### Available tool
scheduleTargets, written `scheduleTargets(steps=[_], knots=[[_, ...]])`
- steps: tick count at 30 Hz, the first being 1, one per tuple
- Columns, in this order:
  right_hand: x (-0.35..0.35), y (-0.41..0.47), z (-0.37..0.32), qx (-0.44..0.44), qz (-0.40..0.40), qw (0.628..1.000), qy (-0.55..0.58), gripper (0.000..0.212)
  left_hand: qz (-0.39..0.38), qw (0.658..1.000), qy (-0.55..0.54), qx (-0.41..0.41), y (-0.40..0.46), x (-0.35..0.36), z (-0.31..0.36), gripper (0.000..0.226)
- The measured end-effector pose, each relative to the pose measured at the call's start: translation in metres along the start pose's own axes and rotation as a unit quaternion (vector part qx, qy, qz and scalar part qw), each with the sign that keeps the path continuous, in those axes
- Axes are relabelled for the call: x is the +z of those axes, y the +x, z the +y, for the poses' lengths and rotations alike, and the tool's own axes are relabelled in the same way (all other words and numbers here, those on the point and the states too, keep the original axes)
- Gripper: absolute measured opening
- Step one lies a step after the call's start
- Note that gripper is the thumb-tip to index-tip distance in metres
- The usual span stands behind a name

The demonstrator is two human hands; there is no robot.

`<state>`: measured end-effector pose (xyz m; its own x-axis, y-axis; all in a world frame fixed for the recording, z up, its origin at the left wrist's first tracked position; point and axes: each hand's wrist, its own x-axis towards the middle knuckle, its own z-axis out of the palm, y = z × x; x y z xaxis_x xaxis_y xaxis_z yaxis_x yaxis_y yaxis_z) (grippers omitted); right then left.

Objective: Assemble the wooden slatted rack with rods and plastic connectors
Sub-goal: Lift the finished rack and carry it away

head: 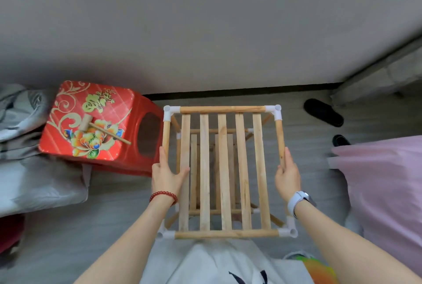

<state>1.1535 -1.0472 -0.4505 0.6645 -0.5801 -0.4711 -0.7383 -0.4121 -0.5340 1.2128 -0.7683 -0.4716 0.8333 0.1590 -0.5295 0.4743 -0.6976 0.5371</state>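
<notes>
Head view, looking down: big wooden rack [225,172] on the grey floor [114,210], right in front, between both arms. Top shelf with five flat slats [204,169], framed by round rods [222,109], with white plastic connectors [275,110] at the corners. A second slatted shelf lower down, seen through the gaps.

Beside the rack on the left, a red stool [91,121] with a small wooden mallet [102,130] lying on top, untouched.

Left hand [165,174] closed around the left side rod, thumb resting on the nearest slat. Right hand [287,174] closed around the right side rod.

Looks nearly done: top shelf on, all four top corners joined. Probably the checking step now. Next move likely calls for pressing down evenly or a gentle wiggle, maybe taps with the mallet on loose corners.

Hard to see: the legs and bottom joints, hidden under the shelves. Near left connector partly behind the arm. Dark shoes [323,111] by the wall.
</notes>
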Motion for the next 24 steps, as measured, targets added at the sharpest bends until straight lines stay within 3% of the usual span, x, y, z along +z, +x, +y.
scheduleTargets(steps=[6, 12, 19, 24], knots=[[-0.021, -0.042, -0.013, -0.074, -0.065, 0.995, -0.035, 0.058, 0.071, 0.994, -0.039, -0.066, -0.075, -0.032, -0.016, 0.095], [-0.032, -0.080, -0.010, -0.166, -0.154, 0.974, -0.027, 0.058, 0.192, 0.958, -0.133, -0.166, -0.188, -0.026, -0.050, 0.084], [-0.018, -0.143, -0.013, -0.316, -0.257, 0.906, -0.111, 0.053, 0.305, 0.882, -0.201, -0.297, -0.329, 0.002, -0.098, 0.080], [0.013, -0.207, -0.005, -0.418, -0.314, 0.834, -0.175, 0.052, 0.369, 0.818, -0.236, -0.373, -0.416, 0.022, -0.142, 0.077]])
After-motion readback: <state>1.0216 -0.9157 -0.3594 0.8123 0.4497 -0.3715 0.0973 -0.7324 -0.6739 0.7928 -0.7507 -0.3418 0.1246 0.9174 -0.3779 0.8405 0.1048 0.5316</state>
